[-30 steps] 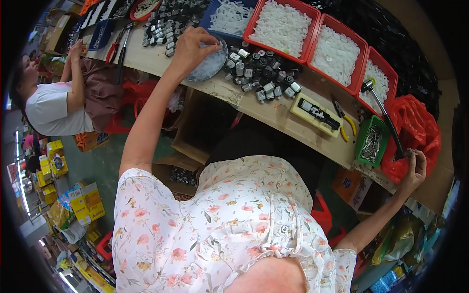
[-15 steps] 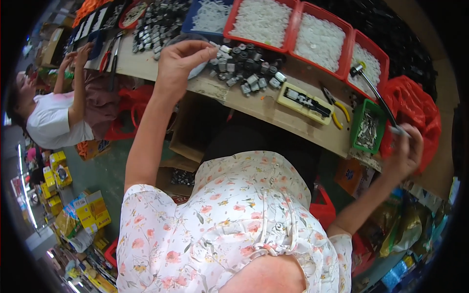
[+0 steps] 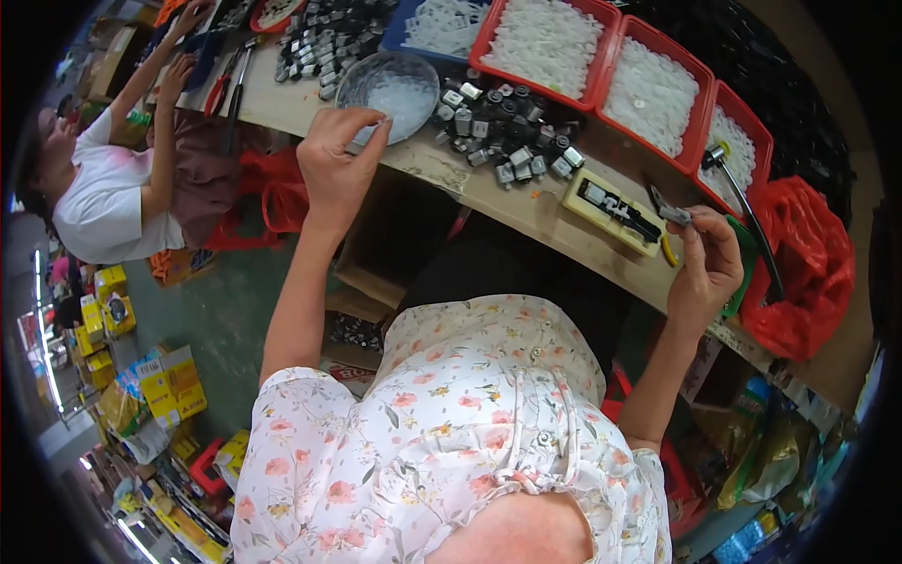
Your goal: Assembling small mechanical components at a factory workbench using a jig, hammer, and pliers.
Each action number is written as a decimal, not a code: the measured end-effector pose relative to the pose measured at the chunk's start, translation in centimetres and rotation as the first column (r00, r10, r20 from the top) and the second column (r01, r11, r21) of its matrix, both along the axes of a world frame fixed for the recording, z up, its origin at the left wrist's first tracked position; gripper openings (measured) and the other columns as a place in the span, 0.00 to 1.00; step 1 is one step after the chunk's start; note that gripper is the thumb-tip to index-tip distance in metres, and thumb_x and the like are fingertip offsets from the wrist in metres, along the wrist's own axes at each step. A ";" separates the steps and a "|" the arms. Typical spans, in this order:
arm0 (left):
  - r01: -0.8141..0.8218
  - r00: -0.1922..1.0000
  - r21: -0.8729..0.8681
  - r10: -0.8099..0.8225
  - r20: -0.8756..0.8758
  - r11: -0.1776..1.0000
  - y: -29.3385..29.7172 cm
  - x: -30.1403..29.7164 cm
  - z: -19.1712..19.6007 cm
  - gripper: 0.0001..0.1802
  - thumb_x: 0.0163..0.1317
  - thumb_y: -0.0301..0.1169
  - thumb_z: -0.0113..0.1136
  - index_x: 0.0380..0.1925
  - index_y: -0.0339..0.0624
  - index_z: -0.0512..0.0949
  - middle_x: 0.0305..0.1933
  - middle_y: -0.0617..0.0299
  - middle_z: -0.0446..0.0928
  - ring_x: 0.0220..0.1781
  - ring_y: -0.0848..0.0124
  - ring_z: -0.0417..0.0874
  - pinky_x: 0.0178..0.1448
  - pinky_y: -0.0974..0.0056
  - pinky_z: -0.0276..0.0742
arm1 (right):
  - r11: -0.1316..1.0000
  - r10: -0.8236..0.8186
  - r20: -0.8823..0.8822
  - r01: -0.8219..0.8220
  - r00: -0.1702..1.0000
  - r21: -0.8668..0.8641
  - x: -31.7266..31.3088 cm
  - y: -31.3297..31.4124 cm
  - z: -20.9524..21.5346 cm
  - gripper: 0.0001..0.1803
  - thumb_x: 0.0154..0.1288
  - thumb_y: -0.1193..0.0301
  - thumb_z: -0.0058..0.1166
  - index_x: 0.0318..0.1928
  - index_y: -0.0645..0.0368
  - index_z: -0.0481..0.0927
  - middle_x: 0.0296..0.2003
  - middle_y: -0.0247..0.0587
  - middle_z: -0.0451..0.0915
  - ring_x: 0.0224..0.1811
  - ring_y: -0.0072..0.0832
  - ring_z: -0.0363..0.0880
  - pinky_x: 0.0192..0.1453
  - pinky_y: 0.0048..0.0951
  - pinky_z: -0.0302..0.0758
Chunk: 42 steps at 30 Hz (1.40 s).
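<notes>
My left hand (image 3: 336,174) is raised at the near side of a clear round bowl (image 3: 433,86) holding small whitish pieces. Its thumb and forefinger are pinched together, on something too small to make out. At the right, my right hand (image 3: 709,261) grips a small grey part (image 3: 675,215) between thumb and fingers. Just left of it lies a cream-coloured block (image 3: 575,199) with black and silver parts set in it. Pliers (image 3: 670,250) with yellow handles are mostly hidden behind the right hand. Black-and-silver small parts (image 3: 515,132) are heaped between bowl and block.
Red trays (image 3: 613,68) of white plastic pieces and a blue tray (image 3: 388,39) line the back. A black bent rod (image 3: 749,211) with a brass-coloured end stands before a red plastic bag (image 3: 799,273). Another person (image 3: 108,202) works at the far left.
My right hand has come left, from beside the black rod to the cream block, with the grey part. The left hand has moved slightly left and down, uncovering the bowl. The view has shifted a little.
</notes>
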<state>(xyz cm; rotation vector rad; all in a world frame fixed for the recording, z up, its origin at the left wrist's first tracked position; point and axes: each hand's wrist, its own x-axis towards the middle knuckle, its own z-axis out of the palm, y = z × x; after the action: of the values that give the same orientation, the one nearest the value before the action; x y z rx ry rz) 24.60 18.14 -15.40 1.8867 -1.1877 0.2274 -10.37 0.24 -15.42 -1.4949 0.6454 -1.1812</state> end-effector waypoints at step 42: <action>0.171 -0.192 -0.471 -0.439 -0.878 0.866 -6.4 -14.5 -2.0 0.11 0.59 0.20 0.69 0.43 0.36 0.85 0.41 0.58 0.86 0.43 0.75 0.85 0.51 0.70 0.79 | 0.969 0.123 0.215 -0.164 0.969 0.184 3.2 3.5 -1.5 0.07 0.65 0.84 0.58 0.43 0.69 0.78 0.46 0.49 0.78 0.48 0.33 0.81 0.53 0.39 0.86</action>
<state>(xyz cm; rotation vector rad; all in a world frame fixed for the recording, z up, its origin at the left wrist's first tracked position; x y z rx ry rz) 10.12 11.77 -17.41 0.8597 -0.3469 -1.2401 -7.21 3.71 -16.93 -1.2127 0.4927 -1.1039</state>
